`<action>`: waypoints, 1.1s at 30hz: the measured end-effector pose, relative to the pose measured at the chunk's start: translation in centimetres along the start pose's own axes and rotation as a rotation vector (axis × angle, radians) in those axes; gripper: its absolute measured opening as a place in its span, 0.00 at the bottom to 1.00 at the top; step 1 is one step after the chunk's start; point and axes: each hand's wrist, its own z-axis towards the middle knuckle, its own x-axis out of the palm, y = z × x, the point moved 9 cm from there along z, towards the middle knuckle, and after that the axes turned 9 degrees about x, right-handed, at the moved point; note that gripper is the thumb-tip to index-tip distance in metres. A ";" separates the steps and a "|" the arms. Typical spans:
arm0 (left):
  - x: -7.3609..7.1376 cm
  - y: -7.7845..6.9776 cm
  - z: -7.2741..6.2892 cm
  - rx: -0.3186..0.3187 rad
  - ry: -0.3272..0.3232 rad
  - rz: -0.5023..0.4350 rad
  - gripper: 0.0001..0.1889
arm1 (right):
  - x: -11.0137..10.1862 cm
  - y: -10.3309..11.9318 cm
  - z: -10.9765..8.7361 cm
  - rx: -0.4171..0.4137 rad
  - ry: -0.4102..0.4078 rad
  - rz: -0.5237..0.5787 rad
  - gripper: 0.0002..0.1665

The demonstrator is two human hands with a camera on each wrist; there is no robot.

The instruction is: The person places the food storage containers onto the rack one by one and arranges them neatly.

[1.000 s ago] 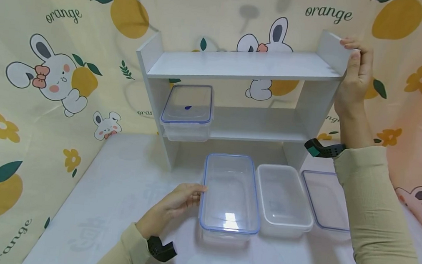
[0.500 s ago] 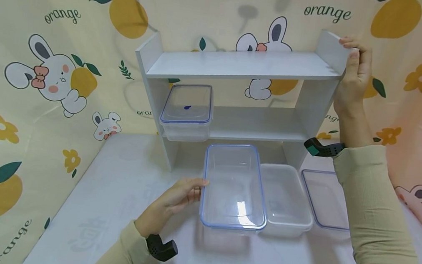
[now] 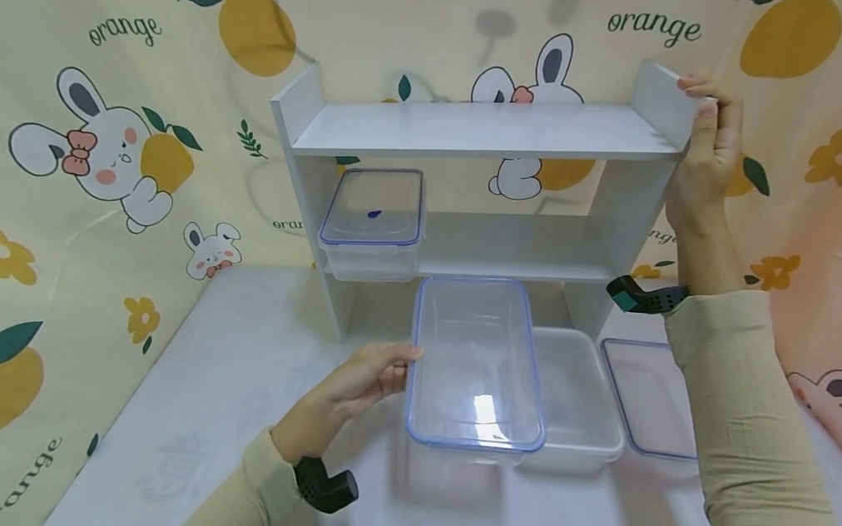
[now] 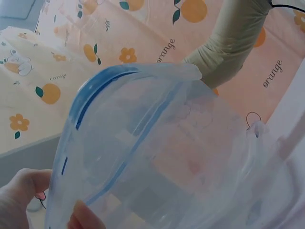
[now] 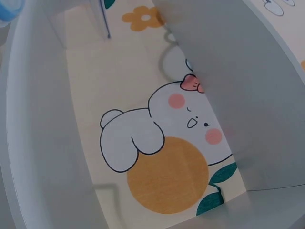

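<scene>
Nearest, my left hand (image 3: pixel 350 390) holds a lidded, blue-rimmed container (image 3: pixel 468 359) by its left long edge. The fingers are narrowly parted, pinching the rim, a one-sided grip that probably suffices for a light-looking box. The shadow below it on the white surface (image 3: pixel 227 413) suggests that the container is raised. To its right, and partly overlapped by it in the head view, stands an unlidded container (image 3: pixel 577 410). Beside that lies a loose blue-rimmed lid (image 3: pixel 653 400), partly hidden by my right sleeve (image 3: pixel 725 390).

Farther back stands a white rack (image 3: pixel 493 127). My right hand (image 3: pixel 707 167) grips the top of its right side panel (image 3: pixel 663 109), fingers over the upper edge and thumb against the front, spread about as wide as the panel is thick; I judge that this hold steadies the rack. At the left end of the middle shelf (image 3: pixel 520 242) sits a second lidded container (image 3: pixel 372 217), close to the side panel, perhaps to save width. Behind everything hangs a cloth (image 3: pixel 88 284) printed with oranges and rabbits.
</scene>
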 end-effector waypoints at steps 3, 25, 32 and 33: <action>0.4 -0.6 0.0 0.007 0.015 0.000 0.05 | 0.2 0.4 -0.2 0.001 0.001 0.004 0.17; 2.0 -3.2 1.4 0.063 0.012 -0.008 0.06 | 0.5 0.9 -0.5 0.005 0.016 0.016 0.17; 2.5 -4.0 1.7 0.076 -0.009 -0.049 0.06 | 0.6 1.1 -0.6 0.016 0.039 0.054 0.17; 2.6 -4.1 1.7 0.079 -0.012 -0.053 0.07 | 0.6 1.2 -0.6 0.022 0.040 0.064 0.17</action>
